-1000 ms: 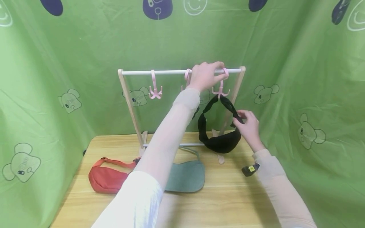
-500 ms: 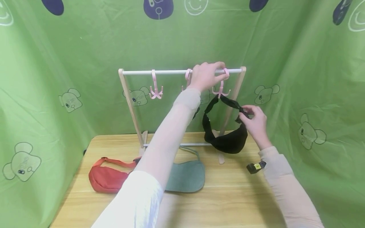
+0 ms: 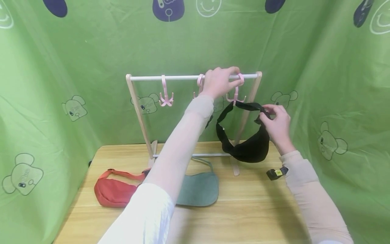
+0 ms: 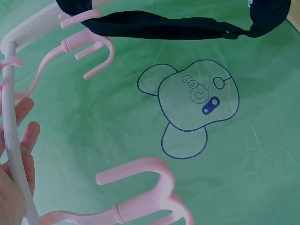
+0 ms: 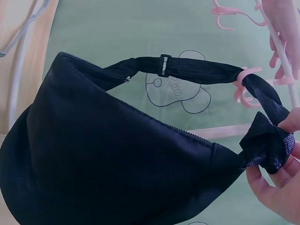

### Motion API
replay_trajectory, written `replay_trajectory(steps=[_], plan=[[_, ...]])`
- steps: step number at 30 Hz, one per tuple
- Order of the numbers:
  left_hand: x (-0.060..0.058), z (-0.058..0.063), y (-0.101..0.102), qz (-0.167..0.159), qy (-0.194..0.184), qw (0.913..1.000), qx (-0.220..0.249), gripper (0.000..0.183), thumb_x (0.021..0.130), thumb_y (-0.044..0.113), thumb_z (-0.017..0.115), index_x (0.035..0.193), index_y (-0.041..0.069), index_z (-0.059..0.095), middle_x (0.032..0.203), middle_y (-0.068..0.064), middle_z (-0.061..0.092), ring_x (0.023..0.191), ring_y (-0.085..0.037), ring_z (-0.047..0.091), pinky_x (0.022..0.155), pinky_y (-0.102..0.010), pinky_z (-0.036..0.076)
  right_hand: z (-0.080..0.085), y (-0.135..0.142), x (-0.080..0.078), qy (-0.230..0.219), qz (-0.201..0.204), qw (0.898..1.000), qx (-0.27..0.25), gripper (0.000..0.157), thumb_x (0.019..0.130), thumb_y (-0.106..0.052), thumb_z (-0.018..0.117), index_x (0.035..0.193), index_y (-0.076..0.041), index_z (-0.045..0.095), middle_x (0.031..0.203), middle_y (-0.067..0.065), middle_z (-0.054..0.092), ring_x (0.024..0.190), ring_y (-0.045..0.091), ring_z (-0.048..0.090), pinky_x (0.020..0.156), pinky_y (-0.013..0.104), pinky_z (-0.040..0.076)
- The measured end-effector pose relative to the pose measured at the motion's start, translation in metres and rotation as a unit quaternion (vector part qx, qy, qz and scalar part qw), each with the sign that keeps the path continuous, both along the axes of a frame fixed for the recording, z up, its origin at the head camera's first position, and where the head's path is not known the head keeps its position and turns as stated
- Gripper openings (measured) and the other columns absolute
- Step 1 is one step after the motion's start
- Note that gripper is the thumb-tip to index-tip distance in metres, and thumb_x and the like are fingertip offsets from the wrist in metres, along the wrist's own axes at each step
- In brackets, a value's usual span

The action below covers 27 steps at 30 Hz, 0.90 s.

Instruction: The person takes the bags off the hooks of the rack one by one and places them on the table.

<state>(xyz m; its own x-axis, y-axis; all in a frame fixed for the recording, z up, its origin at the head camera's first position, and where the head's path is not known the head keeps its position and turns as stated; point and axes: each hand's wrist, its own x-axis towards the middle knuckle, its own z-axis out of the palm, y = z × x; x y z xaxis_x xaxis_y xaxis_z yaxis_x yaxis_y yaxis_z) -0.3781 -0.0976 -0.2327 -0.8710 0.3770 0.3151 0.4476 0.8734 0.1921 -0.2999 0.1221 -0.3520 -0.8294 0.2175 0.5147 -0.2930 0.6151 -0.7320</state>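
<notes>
A black shoulder bag (image 3: 250,149) hangs by its strap from a pink claw hook (image 3: 234,96) at the right of the white rail (image 3: 179,78). My left hand (image 3: 219,81) reaches across at the rail, thumb and forefinger pinching that hook's top; its other fingers lie behind the rail in the left wrist view. My right hand (image 3: 277,123) pinches the bunched, knotted end of the bag's strap (image 5: 267,143). The zipped bag body (image 5: 112,154) fills the right wrist view, with the strap looped over a hook prong (image 5: 243,84).
Two more pink hooks, the left one (image 3: 166,95) bare, hang along the rail. A red bag (image 3: 112,193) and a green bag (image 3: 199,189) lie on the wooden table (image 3: 243,217), partly behind my left arm. A green patterned curtain (image 3: 91,61) surrounds the rack.
My right hand has moved right and up with the strap, drawing the bag sideways and tilting its right end upward. My left hand has stayed at the hook.
</notes>
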Motion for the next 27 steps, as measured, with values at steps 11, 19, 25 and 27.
replay_trajectory(steps=[11, 19, 25, 27], plan=[[0.002, 0.000, -0.002, 0.000, -0.005, 1.0000, 0.003, 0.046, 0.091, 0.071, 0.043, 0.128, 0.046, 0.052, 0.107, 0.014, 0.069, 0.084, -0.012, 0.052, 0.074, -0.027, 0.036, 0.016, -0.001, 0.000, 0.020, -0.002, 1.000, 0.014, 0.029, 0.085, -0.014, 0.065, 0.112, -0.003, 0.069, 0.095, -0.006, 0.054, 0.085, -0.003, 0.044, 0.085, 0.026, 0.030], [0.001, 0.001, -0.002, 0.000, -0.008, 0.9999, 0.007, 0.046, 0.090, 0.071, 0.043, 0.128, 0.047, 0.052, 0.107, 0.014, 0.069, 0.084, -0.013, 0.052, 0.075, -0.028, 0.036, 0.032, -0.004, -0.006, 0.049, -0.006, 0.998, 0.032, 0.029, 0.085, -0.014, 0.064, 0.109, -0.001, 0.070, 0.091, -0.004, 0.054, 0.084, -0.007, 0.041, 0.082, 0.023, 0.031], [0.001, 0.001, 0.000, -0.001, -0.009, 0.9999, 0.008, 0.044, 0.090, 0.071, 0.044, 0.126, 0.047, 0.052, 0.105, 0.015, 0.068, 0.084, -0.013, 0.053, 0.076, -0.028, 0.036, 0.044, -0.005, -0.011, 0.065, -0.010, 0.997, 0.043, 0.028, 0.084, -0.014, 0.064, 0.108, 0.000, 0.070, 0.089, -0.009, 0.052, 0.082, -0.009, 0.039, 0.085, 0.025, 0.032], [0.001, 0.001, 0.000, -0.001, -0.010, 0.9999, 0.010, 0.043, 0.090, 0.071, 0.044, 0.125, 0.047, 0.053, 0.103, 0.014, 0.068, 0.083, -0.013, 0.053, 0.075, -0.028, 0.036, 0.048, -0.005, -0.012, 0.064, -0.011, 0.997, 0.044, 0.028, 0.084, -0.014, 0.064, 0.108, -0.001, 0.070, 0.088, -0.012, 0.050, 0.082, -0.009, 0.039, 0.085, 0.026, 0.032]])
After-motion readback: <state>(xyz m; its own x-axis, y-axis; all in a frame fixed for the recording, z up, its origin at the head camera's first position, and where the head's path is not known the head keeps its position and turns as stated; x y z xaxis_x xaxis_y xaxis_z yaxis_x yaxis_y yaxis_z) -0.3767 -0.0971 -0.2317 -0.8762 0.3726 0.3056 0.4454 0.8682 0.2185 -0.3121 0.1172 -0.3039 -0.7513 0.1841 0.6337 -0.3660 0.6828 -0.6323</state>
